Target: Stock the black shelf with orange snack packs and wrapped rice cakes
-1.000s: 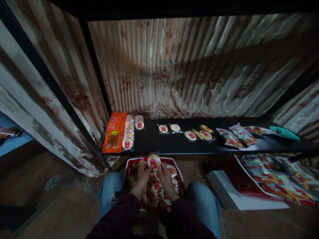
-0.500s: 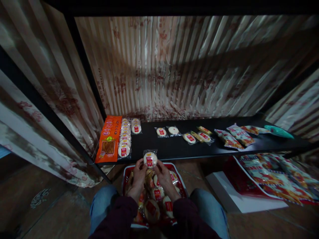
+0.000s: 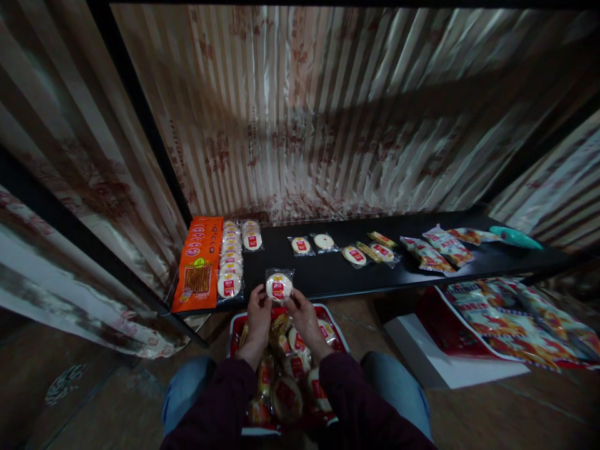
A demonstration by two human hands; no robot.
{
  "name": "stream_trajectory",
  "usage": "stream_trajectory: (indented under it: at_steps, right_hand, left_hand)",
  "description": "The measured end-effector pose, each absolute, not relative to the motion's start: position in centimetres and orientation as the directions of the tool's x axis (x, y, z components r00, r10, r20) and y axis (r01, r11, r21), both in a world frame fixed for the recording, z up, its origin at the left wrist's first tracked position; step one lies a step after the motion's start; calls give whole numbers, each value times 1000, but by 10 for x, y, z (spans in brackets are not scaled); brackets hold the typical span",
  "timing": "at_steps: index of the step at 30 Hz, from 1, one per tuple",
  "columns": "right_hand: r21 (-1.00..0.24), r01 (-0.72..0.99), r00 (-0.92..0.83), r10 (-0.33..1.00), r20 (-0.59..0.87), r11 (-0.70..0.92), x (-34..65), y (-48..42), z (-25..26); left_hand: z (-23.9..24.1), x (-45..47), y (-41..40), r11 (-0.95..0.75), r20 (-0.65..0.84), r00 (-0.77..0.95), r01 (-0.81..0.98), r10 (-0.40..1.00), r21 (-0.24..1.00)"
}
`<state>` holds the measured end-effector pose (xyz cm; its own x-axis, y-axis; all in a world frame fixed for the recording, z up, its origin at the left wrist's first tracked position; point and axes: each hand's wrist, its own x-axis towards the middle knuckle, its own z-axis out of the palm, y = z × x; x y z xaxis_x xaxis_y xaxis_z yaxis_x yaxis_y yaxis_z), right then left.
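Observation:
A round white cracker in a clear wrapper with a red label [image 3: 279, 287] is held upright between my two hands at the shelf's front edge. My left hand [image 3: 259, 312] pinches its left side, and my right hand [image 3: 302, 315] grips the lower right. Below them sits a red basket [image 3: 344, 340] filled with more wrapped crackers [image 3: 287, 400] and gold-wrapped sticks. On the black shelf [image 3: 309, 275], a row of overlapping crackers [image 3: 230, 259] runs front to back, with a shorter row [image 3: 252, 237] to its right.
Orange snack packs [image 3: 197, 265] lie at the shelf's left end. Further right are loose crackers [image 3: 300, 245], gold sticks [image 3: 368, 251], chip-like bags [image 3: 426, 255] and a green packet [image 3: 515, 237]. A red container of bags [image 3: 450, 331] stands at floor right. A black post [image 3: 140, 106] rises left.
Both hands have lifted the cracker slightly forward, toward the shelf. The camera view has shifted a little, and the things on the shelf look unmoved.

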<state>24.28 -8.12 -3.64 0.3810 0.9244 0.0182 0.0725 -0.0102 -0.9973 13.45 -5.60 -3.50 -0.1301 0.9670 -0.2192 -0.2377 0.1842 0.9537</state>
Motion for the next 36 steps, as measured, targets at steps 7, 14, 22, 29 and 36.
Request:
stream_trajectory:
  at_steps: [7,14,22,29,36]
  right_hand:
    - [-1000,-5,383,924,-16,-15,241,-66,-40]
    - [-998,63,425,905,14,-14,244,-46,-50]
    - [-999,-37,426,905,-17,-2,246,-22,-47]
    - [-996,-89,403,913,-62,-28,249,-7,-41]
    - [-997,-81,420,906,-42,-9,247,15,-42]
  left_hand:
    - [-44,137,-43,113,-141,-158,-174,977,978]
    - [-34,139,-25,69,-91,-200,-112,976,991]
    - [-25,139,-1,28,-42,-182,-79,982,996]
    - [-27,138,18,17,-24,-142,-54,990,998]
    - [-26,136,32,48,-58,-122,-77,991,996]
